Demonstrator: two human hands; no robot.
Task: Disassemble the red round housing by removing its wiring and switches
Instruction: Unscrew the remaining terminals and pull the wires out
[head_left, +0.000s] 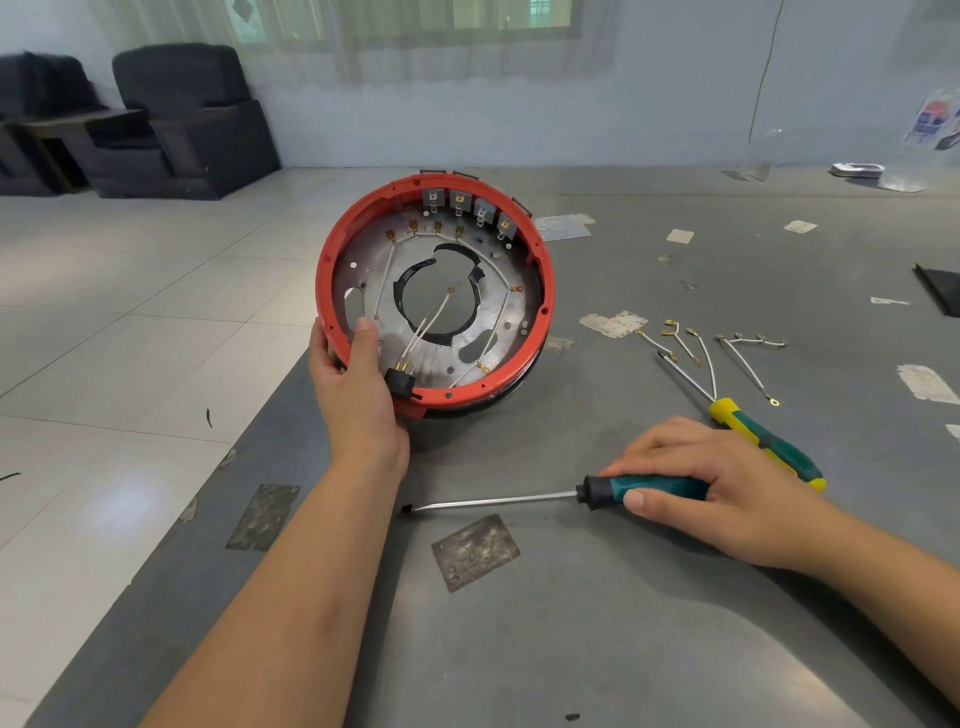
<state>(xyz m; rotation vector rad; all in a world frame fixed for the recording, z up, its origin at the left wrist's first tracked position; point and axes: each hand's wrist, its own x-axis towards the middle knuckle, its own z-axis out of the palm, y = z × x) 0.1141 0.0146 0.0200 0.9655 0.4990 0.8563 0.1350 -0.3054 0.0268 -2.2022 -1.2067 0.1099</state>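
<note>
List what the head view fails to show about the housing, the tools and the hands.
- Red housing: outer underside hidden by its own rim and the table.
- Yellow-green screwdriver: handle middle covered by the right hand.
- Switches: terminals too small to tell if wired.
- Left hand: fingers hidden behind the housing.

Left hand gripping tilted red housing; right hand around flat screwdriver on table.

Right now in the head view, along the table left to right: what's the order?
Left hand gripping the red housing's rim → red housing → flathead screwdriver under the right hand → green-yellow screwdriver → loose removed wires.
</note>
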